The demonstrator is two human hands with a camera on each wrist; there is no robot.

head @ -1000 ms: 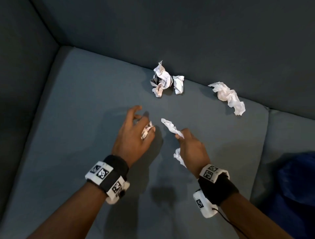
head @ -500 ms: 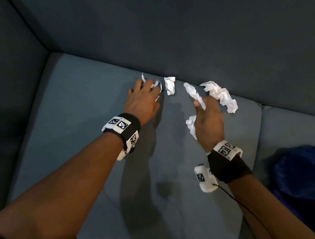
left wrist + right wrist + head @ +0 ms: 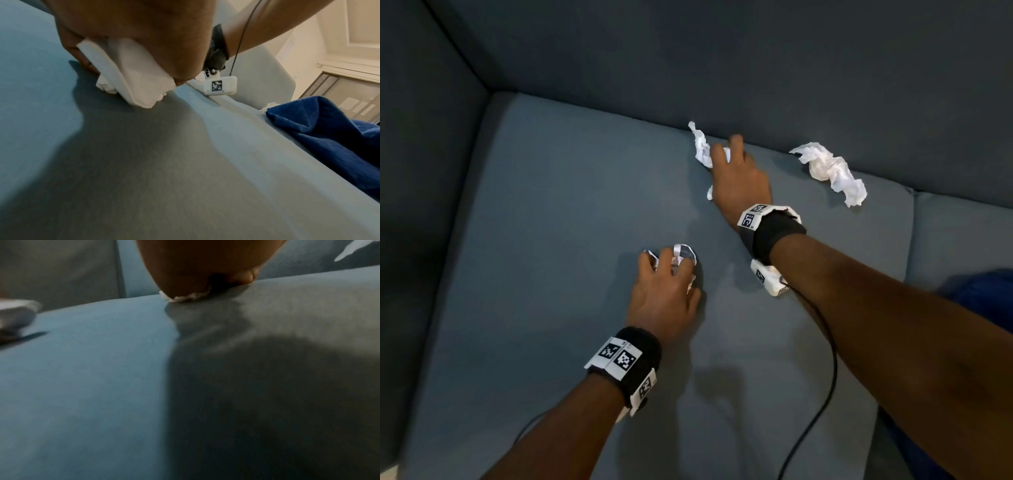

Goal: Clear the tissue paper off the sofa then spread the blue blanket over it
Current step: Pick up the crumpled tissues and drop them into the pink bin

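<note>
My left hand (image 3: 664, 294) sits on the sofa seat (image 3: 544, 260), out in the middle of the cushion, with the fingers curled over a crumpled wad of tissue (image 3: 683, 255) that pokes out past my fingertips. From the left wrist view the same wad (image 3: 131, 78) is pinched under my palm (image 3: 144, 32) and pressed down against the sofa seat (image 3: 164, 162)

My right hand (image 3: 739, 178) reaches farther back on the sofa seat, close to where the cushion meets the backrest (image 3: 722, 68). Its fingers are bent round a second strip of tissue (image 3: 702, 147), which sticks up beyond my knuckles on the side toward the sofa's corner, with another scrap of white showing below the hand at the wrist side. The right wrist view is blurred, but a bit of white paper (image 3: 185, 297) shows under my hand (image 3: 205, 261), touching the cushion

A third crumpled tissue (image 3: 832, 171) lies loose on the sofa seat, just beside the backrest and off to the right of my right hand, apart from it

The blue blanket (image 3: 983, 301) is bunched on the next cushion of the sofa, to the right of the seam; in the left wrist view the blanket (image 3: 329, 138) lies in a heap there, not spread

Both wrists wear black bands with white marker tags, and a thin black cable (image 3: 822, 394) trails from my right wrist across the sofa seat
</note>
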